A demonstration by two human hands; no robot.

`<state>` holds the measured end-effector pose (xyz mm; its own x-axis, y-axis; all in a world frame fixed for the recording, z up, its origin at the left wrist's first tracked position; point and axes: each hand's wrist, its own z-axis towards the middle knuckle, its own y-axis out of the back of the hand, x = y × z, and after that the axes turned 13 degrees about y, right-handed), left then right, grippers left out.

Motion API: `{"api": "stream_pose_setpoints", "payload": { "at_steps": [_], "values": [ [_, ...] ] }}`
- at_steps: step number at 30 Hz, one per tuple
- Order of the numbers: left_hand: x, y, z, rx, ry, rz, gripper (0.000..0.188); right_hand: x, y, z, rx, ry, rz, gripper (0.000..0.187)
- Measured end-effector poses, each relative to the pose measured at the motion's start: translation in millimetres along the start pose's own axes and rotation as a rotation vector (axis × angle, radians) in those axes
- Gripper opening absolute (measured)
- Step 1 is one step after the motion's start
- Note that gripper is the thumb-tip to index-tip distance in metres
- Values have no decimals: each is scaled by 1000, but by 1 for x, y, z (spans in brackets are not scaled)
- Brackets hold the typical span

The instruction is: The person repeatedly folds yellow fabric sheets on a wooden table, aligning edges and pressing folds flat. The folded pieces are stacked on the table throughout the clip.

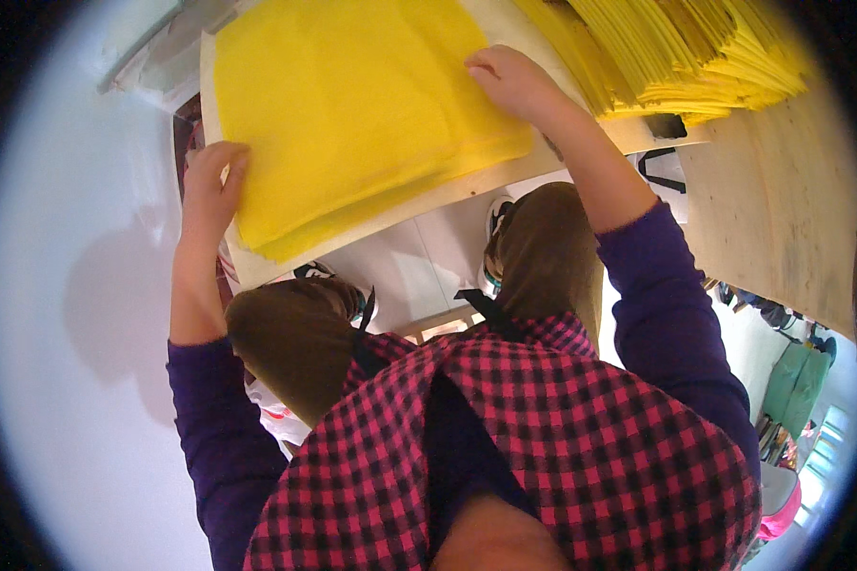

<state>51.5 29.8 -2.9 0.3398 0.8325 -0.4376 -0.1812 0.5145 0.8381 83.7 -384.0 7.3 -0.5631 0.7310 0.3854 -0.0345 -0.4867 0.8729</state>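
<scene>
Left grip (211, 186) pinches the yellow sheet stack's (352, 105) left edge; right grip (514, 84) presses flat on its right edge, on the bench (428, 195).

Under my left grip (211, 186) and right grip (509, 81), the yellow sheets (352, 105) look matt, soft, felt-like. Beneath them the bench (781, 209) is pale bare wood, smooth and unvarnished. Beyond the sheets, the yellow stack (686, 48) looks equally matt.

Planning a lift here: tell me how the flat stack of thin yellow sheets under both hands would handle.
The flat stack of thin yellow sheets probably sags if lifted; its edges look thin and soft. Layers may slide apart, since the near edges are already stepped below the left hand. The right hand rests on top.
</scene>
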Motion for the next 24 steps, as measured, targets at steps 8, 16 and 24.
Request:
{"api": "stream_pose_setpoints", "payload": {
  "at_steps": [8,16,24],
  "values": [
    [4,3,-5,-31,6,6,14,7,-3,-10,-31,40,17,28],
    [-1,-1,-13,25,41,-111,22,5,-3,-10,-82,-8,105,29],
    [-17,4,-38,75,82,-106,31,16,1,-31,-127,205,34,33]
  ]
}}
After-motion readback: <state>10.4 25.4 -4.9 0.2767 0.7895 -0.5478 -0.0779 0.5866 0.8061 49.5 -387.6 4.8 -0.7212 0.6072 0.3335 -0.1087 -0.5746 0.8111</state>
